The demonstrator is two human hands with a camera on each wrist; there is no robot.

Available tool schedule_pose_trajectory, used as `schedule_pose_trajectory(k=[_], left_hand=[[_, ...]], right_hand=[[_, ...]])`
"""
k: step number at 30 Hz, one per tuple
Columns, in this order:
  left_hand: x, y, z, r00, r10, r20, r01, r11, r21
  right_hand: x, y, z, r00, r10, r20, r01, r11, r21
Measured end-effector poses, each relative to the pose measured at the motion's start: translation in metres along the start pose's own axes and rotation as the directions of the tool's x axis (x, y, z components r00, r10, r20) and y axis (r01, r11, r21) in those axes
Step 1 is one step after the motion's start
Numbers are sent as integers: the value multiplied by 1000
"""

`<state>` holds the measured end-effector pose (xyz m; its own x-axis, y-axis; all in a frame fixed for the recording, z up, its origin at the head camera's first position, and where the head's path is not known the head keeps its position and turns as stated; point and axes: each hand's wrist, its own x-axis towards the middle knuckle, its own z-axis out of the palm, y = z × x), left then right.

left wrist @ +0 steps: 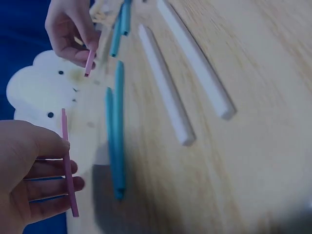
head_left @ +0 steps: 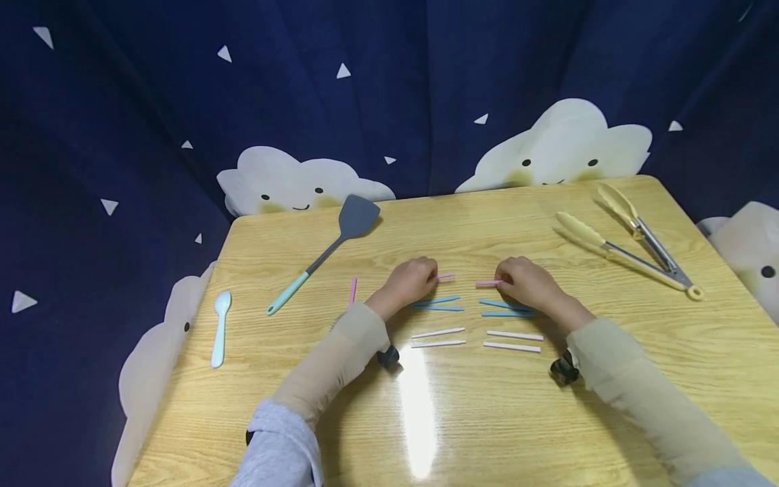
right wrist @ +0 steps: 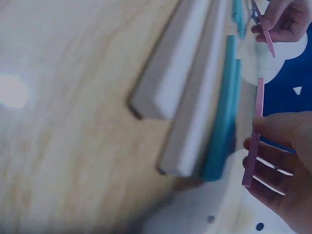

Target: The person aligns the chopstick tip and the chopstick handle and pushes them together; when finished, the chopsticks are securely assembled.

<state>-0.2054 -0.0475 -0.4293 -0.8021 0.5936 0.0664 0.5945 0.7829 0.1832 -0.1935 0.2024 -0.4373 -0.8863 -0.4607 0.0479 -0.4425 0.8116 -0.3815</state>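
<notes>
Fingers are clamped: one pink stick [left wrist: 69, 171] is held by left hand [head_left: 412, 280], another pink stick [right wrist: 253, 150] by right hand [head_left: 529, 283].

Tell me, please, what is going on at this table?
A person's left hand holds a pink stick and their right hand holds another, both just beyond four blue sticks and four white sticks on the table. A third pink stick lies beside the left arm. A spatula and spoon lie left, tongs right.

three pink sticks [head_left: 485, 284], four blue [head_left: 508, 314], four white [head_left: 512, 347]
</notes>
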Motion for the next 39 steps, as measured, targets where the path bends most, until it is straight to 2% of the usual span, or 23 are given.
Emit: schedule_pose_trajectory(k=[6, 15, 18, 21, 26, 28, 31, 34, 39], left_hand=[[-9, 5, -15, 1000, 1, -31, -3, 998, -64], [-28, 17, -39, 990, 50, -134, -68, 989, -129], [-35, 21, -46, 980, 74, -182, -102, 983, -152], [-42, 25, -51, 960, 100, -260, -148, 974, -169], [-53, 32, -58, 920, 108, -378, -209, 948, -238], [-56, 35, -60, 911, 95, -402, -223, 932, -286], [-60, 39, -64, 905, 73, -420, -236, 906, -352], [-64, 43, -68, 905, 55, -421, -240, 884, -401], [-70, 47, -72, 904, 35, -426, -249, 853, -458]], right_hand=[[-6, -10, -15, 1000, 14, -7, -14, 999, 49], [-23, -24, -33, 993, -40, -114, 54, 991, 123], [-28, -29, -38, 985, -65, -161, 92, 982, 166], [-34, -36, -42, 974, -90, -208, 132, 971, 199], [-43, -49, -50, 962, -102, -253, 170, 949, 264], [-46, -54, -54, 960, -103, -260, 183, 935, 304], [-50, -61, -58, 958, -107, -265, 204, 906, 370], [-53, -67, -61, 954, -111, -277, 222, 884, 411], [-55, -72, -63, 944, -124, -305, 248, 878, 409]])
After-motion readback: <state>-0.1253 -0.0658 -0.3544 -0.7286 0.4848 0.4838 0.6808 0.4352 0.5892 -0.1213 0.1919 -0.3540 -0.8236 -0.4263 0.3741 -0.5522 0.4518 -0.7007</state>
